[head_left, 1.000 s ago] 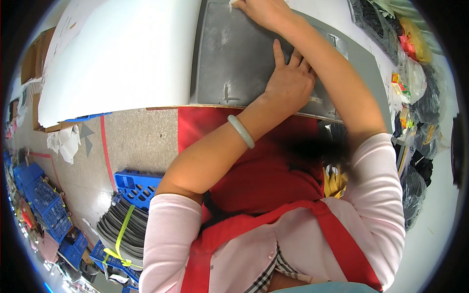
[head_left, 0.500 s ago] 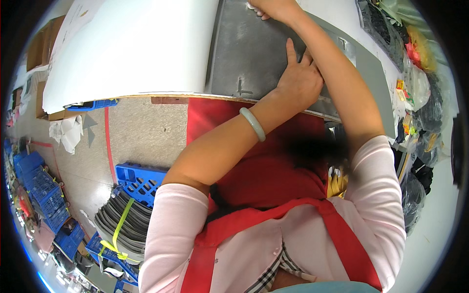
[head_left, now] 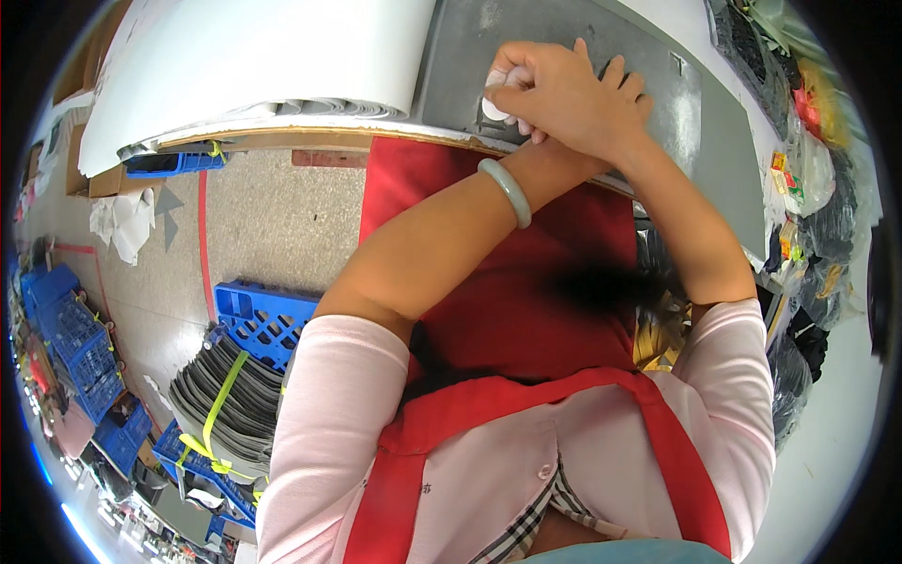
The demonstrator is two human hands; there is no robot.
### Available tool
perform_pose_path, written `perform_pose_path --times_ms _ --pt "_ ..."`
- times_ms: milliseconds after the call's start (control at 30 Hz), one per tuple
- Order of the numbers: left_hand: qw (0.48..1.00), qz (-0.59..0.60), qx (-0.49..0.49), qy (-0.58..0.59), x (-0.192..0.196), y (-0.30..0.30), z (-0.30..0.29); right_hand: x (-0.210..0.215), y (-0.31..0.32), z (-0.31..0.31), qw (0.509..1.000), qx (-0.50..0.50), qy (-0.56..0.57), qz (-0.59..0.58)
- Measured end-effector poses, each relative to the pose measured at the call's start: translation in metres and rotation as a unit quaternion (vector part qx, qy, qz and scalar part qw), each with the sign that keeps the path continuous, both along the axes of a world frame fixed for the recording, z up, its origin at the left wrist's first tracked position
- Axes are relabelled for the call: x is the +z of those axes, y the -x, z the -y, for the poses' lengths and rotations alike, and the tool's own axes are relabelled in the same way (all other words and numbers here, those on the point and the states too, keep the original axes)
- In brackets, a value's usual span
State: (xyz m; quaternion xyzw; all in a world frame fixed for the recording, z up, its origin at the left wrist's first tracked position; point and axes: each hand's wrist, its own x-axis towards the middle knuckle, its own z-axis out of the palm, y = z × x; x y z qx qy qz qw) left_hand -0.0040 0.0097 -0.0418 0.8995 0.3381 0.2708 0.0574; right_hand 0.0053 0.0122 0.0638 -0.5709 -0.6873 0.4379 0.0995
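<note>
A smooth dark grey sheet [head_left: 456, 70] with an angled mark near its right corner lies on the table. My left hand [head_left: 622, 86] rests flat on it, fingers spread; its palm is mostly hidden under my right wrist and hand. Crossed over the left one, my right hand [head_left: 554, 89] pinches a small white rounded piece [head_left: 493, 99], chalk-like in look, against the sheet near its front left corner. A pale bangle [head_left: 507, 193] circles my left wrist. Paler grey material [head_left: 728, 150] shows beneath the dark sheet on the right.
Layered white sheets [head_left: 272, 61] cover the table's left, their front edge wavy. Blue crates [head_left: 263, 315] and a strapped stack of grey sheets [head_left: 221, 404] stand on the floor at left. Plastic-wrapped bundles [head_left: 808, 179] line the right side. A red apron [head_left: 507, 291] hangs between me and the table.
My right hand has come nearer with the white piece, from the sheet's far part to its front left corner, and now covers much of my left hand. The white layers' front edge shows wavier.
</note>
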Motion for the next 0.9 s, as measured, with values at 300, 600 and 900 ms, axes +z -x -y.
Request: perform_pose_path --times_ms 300,600,900 --pt "0.999 0.043 0.004 -0.020 -0.003 -0.004 -0.001 -0.005 0.001 0.011 0.990 0.087 -0.108 0.012" --pt "0.998 0.037 0.027 -0.035 -0.003 -0.011 -0.002 -0.016 -0.001 0.034 0.921 0.061 -0.288 0.254" --pt "0.979 0.204 0.017 -0.016 -0.026 -0.016 -0.009 0.000 -0.039 0.019 0.972 0.002 -0.222 0.083"
